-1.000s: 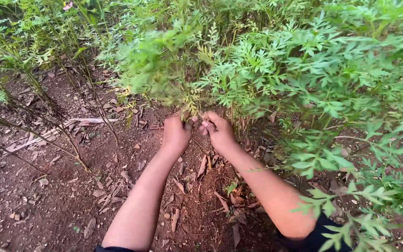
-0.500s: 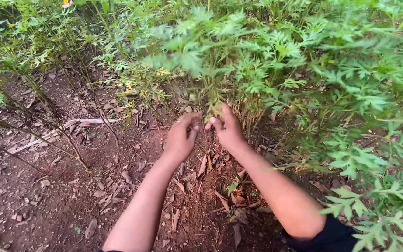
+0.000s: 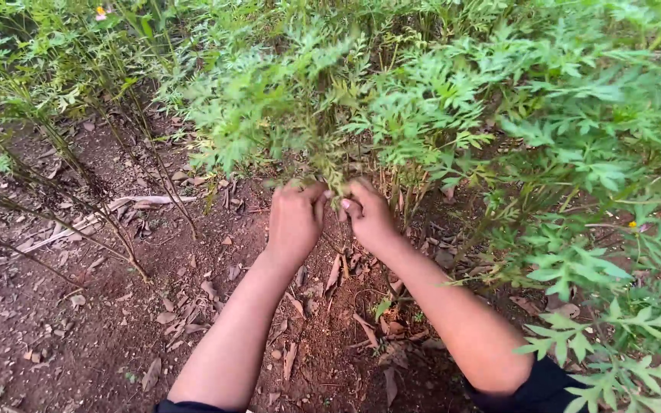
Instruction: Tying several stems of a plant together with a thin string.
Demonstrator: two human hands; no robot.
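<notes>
Half a second ago your left hand was spread open with fingers apart beside the stems; now it's curled shut, and your right hand has drawn in too, so both hands sit knuckle to knuckle at the base of the leafy green plant. That reads as a fresh grip taken on the plant stems, which rise right between the two hands, just far of your thumbs. Left hand: fingers folded tight around the stems, most likely; the foliage hangs over the fingertips so the exact hold is hard to see. Right hand: thumb and forefinger pinched together on the same clump. The plant itself fills the far and right side of the view, stems rooted just beyond your hands. The bare reddish soil with dry fallen leaves lies near and left, and thin bare stalks lean at far left.
</notes>
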